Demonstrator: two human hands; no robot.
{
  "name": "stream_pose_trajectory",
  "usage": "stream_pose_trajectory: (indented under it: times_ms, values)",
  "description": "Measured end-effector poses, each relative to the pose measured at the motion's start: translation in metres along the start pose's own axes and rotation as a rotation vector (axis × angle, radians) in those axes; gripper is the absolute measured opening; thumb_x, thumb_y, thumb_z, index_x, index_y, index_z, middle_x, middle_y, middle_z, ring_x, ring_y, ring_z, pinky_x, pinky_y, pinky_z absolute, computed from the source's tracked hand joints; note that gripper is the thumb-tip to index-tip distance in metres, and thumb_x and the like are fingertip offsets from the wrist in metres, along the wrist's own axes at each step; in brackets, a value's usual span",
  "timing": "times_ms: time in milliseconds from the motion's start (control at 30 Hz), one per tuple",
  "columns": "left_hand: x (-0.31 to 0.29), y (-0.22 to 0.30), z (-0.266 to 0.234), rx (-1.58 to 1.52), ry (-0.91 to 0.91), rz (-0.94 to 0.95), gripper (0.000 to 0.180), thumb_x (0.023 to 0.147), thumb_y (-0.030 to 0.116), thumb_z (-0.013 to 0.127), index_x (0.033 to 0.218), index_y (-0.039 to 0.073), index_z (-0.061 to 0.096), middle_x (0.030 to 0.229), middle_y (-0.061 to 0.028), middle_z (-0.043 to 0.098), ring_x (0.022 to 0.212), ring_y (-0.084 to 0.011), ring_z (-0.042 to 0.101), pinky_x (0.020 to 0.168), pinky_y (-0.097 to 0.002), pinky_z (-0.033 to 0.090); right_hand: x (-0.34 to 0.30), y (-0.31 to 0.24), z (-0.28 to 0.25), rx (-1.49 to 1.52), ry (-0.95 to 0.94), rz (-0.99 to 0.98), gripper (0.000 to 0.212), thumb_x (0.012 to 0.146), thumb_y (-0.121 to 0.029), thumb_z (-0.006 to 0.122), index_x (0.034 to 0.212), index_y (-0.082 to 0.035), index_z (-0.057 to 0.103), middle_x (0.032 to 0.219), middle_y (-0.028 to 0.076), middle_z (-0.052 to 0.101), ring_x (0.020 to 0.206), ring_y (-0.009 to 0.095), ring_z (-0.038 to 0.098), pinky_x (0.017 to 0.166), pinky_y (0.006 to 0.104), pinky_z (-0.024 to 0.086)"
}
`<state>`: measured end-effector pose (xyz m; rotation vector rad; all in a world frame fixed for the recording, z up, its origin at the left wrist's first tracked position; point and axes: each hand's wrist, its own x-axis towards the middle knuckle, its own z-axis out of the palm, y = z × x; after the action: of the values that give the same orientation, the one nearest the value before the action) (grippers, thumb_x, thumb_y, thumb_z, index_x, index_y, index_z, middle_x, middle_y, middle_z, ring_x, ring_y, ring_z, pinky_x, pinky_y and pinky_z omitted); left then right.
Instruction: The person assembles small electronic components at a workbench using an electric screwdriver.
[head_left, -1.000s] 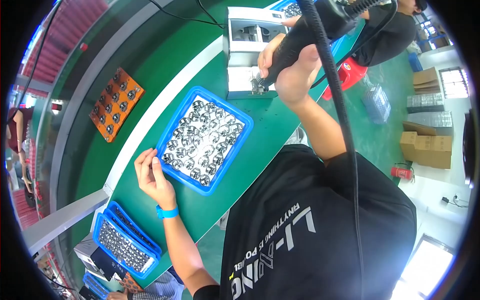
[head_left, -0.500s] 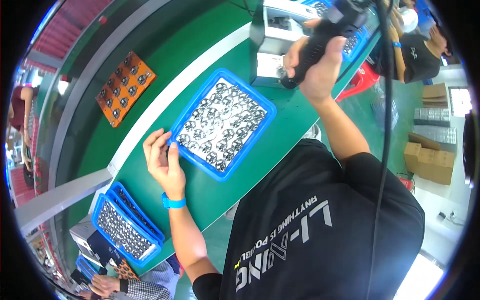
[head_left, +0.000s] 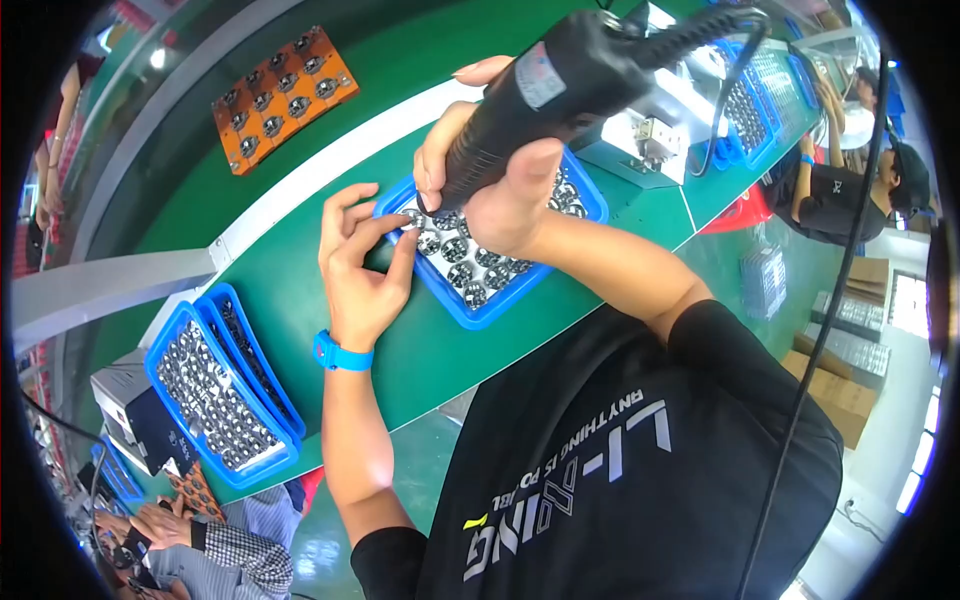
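Observation:
My right hand (head_left: 508,192) is wrapped round a black corded electric screwdriver (head_left: 575,75), tilted with its tip down over a blue tray (head_left: 478,318). Rows of small round metal-and-black parts (head_left: 459,275) lie on a white sheet in the tray, some hidden behind my right hand. At the tray's left corner my left hand (head_left: 362,272), with a blue band on its wrist, has index finger and thumb closed about one round part (head_left: 412,217). The driver's tip is right beside those fingertips; whether it touches the part is hard to see.
An orange board (head_left: 285,98) with similar parts lies past the white rail. Two more filled blue trays (head_left: 275,470) overlap at the lower left, near a co-worker's hands (head_left: 160,525). A metal box device (head_left: 650,140) stands at the right, with further trays and another person beyond.
My right hand has brought the screwdriver left, from beside the metal device to over the tray. My left hand has moved from the tray's outer edge onto a part inside.

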<state>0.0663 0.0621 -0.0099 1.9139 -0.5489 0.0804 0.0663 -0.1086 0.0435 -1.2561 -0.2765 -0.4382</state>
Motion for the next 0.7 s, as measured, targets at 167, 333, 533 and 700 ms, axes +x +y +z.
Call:
stream_pose_trajectory:
  times_ms: [167, 333, 533, 700]
  values:
    - [-0.002, -0.003, 0.001, 0.016, -0.019, 0.026, 0.013, 0.076, -0.004, 0.072, 0.088, -0.002, 0.073, 0.122, -0.0181, 0.057, 0.096, -0.0275, 0.066, 0.083, -0.0359, 0.054, -0.002, 0.015, 0.005, -0.035, -0.013, -0.015, 0.092, 0.081, -0.085, 0.044, 0.129, -0.008, 0.03, 0.061, 0.011, 0.054, 0.046, 0.02, 0.052, 0.048, 0.0314, 0.046]
    - [-0.002, -0.003, 0.001, 0.017, -0.014, 0.051, 0.013, 0.076, -0.004, 0.071, 0.088, -0.003, 0.073, 0.12, -0.0188, 0.057, 0.096, -0.0292, 0.066, 0.082, -0.0362, 0.054, -0.003, 0.02, 0.006, -0.022, -0.026, 0.004, 0.092, 0.08, -0.085, 0.047, 0.128, -0.009, 0.03, 0.062, 0.011, 0.054, 0.046, 0.019, 0.051, 0.048, 0.0316, 0.046]
    - [-0.002, -0.005, 0.002, -0.009, -0.012, 0.051, 0.014, 0.076, -0.005, 0.071, 0.09, -0.003, 0.073, 0.118, -0.0186, 0.058, 0.096, -0.0302, 0.066, 0.082, -0.0363, 0.055, -0.006, 0.025, 0.008, -0.005, -0.099, -0.021, 0.089, 0.081, -0.081, 0.051, 0.126, -0.008, 0.03, 0.064, 0.009, 0.054, 0.047, 0.019, 0.052, 0.05, 0.0313, 0.047]
    - [-0.002, -0.005, 0.002, 0.001, 0.004, 0.071, 0.015, 0.076, -0.005, 0.072, 0.091, -0.003, 0.074, 0.117, -0.0186, 0.058, 0.096, -0.031, 0.067, 0.082, -0.0364, 0.055, -0.009, 0.031, 0.012, -0.009, -0.113, -0.094, 0.087, 0.082, -0.076, 0.057, 0.124, -0.004, 0.03, 0.067, 0.01, 0.057, 0.05, 0.018, 0.055, 0.051, 0.0296, 0.048]
